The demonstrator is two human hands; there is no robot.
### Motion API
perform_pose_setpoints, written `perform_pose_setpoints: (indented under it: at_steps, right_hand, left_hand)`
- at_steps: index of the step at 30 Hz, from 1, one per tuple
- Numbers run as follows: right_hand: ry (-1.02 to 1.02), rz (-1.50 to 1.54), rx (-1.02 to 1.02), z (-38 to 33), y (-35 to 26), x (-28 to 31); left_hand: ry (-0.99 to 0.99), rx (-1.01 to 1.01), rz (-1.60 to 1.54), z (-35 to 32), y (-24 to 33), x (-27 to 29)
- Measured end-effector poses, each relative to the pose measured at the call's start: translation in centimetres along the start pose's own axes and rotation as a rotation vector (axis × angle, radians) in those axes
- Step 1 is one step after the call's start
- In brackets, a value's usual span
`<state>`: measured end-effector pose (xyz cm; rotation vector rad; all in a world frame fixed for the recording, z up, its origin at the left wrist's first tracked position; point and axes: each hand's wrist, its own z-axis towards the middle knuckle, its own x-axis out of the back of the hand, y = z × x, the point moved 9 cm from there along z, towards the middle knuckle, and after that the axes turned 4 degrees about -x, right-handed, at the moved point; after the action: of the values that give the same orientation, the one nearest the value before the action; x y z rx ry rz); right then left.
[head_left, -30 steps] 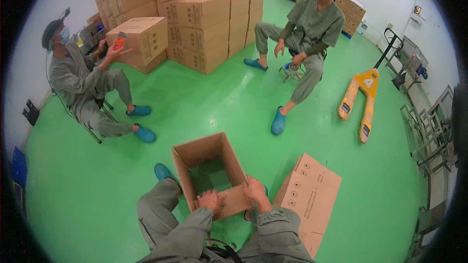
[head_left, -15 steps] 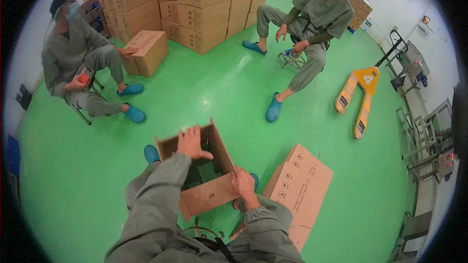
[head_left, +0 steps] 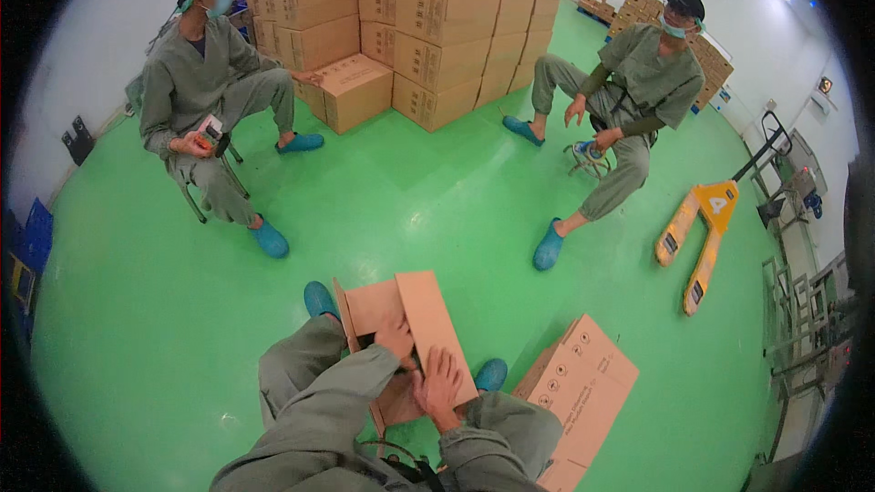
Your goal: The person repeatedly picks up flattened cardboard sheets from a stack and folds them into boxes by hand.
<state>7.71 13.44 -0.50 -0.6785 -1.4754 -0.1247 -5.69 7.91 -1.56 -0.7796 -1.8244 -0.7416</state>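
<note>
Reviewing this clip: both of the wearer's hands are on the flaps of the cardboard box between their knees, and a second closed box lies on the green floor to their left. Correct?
Not quite. In the head view both hands, left hand and right hand, do rest on the flaps of the cardboard box between the knees, but the second closed box lies on the green floor to the wearer's right, not left.

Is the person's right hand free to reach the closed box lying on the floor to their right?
Probably yes: the right hand rests on the open box's flap, holding nothing, and the closed box lies just beside the right knee, nothing between.
</note>
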Motion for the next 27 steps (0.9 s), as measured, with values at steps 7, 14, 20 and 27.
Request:
perform_pose_setpoints:
  at_steps: [7, 14, 20, 27]
  right_hand:
    - [-0.084, -0.011, 0.035, 0.9, 0.1, -4.9]
    - [-0.389, 0.635, -0.205, 2.7, 3.5, -6.0]
    - [-0.419, 1.44, -0.859, 2.9, 9.1, 2.6]
    - [0.383, 1.225, -0.703, -7.8, 26.2, 19.0]
  left_hand:
    - [0.671, 0.41, -0.993, -16.8, -3.1, 4.3]
    - [0.579, 0.381, -0.49, -7.3, 4.6, -3.9]
    - [0.426, 0.244, -0.207, 0.2, 3.1, -2.5]
    - [0.433, 0.535, 0.201, 10.1, -13.8, 12.6]
